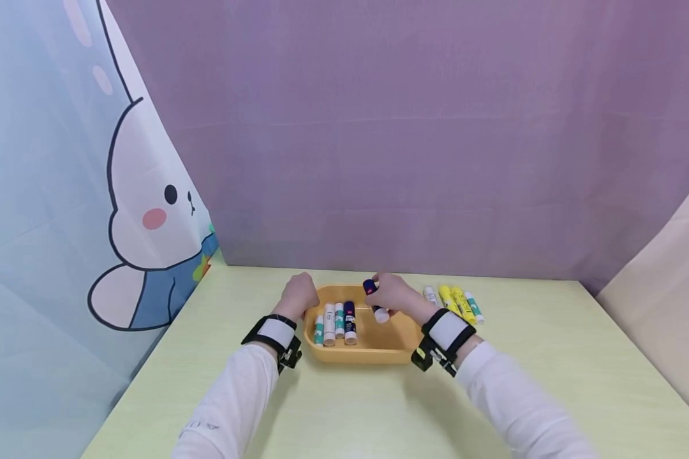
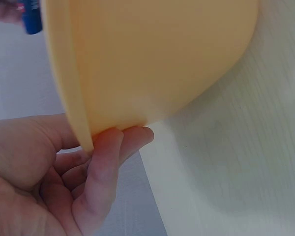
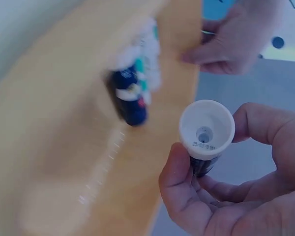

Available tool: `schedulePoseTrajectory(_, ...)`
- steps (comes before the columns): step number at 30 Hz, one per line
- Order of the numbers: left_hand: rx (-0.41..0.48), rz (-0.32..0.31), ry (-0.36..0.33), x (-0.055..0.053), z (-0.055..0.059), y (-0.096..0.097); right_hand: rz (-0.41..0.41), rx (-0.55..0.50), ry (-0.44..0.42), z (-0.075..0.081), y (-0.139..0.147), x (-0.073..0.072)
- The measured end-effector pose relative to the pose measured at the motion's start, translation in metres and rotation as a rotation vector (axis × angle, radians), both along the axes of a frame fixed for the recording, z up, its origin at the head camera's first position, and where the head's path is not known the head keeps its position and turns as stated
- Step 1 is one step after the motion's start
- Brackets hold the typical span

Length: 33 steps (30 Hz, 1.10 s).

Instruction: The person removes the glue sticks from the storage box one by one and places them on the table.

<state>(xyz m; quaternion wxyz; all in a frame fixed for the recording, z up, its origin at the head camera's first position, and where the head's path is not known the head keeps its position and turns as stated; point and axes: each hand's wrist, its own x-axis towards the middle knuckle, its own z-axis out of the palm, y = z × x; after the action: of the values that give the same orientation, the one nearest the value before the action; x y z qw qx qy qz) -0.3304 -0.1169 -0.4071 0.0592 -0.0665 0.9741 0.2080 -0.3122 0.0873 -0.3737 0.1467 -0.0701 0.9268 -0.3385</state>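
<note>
My left hand pinches the left rim of a yellow-orange plastic basin, its thumb and fingers on either side of the edge in the left wrist view. Over the basin's right half, my right hand holds a dark blue glue stick tilted, with its hollow white base facing the right wrist camera. Inside, at the left end, several glue sticks lie in a row: a dark blue one, a white one and two white-and-teal ones.
Right of the basin, partly behind my right wrist, lie two yellow glue sticks, a white one and a white-and-teal one. They rest on a pale table. A purple curtain hangs at the back, a rabbit-print cloth at left.
</note>
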Motion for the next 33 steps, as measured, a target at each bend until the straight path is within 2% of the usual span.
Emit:
schedulePoseTrajectory(8, 0.015, 0.005, 0.001, -0.001, 0.0, 0.0, -0.01, -0.085, 0.013, 0.043, 0.034, -0.01)
schedulePoseTrajectory(18, 0.017, 0.009, -0.01, 0.0, 0.001, -0.002, -0.04, -0.099, 0.053, 0.07, 0.082, -0.023)
schedulePoseTrajectory(25, 0.032, 0.012, -0.013, 0.001, 0.001, -0.002, -0.128, -0.066, 0.073, 0.073, 0.124, -0.029)
schedulePoseTrajectory(33, 0.036, 0.002, -0.002, 0.001, 0.001, -0.002, -0.221, -0.089, 0.049, 0.057, 0.177, -0.029)
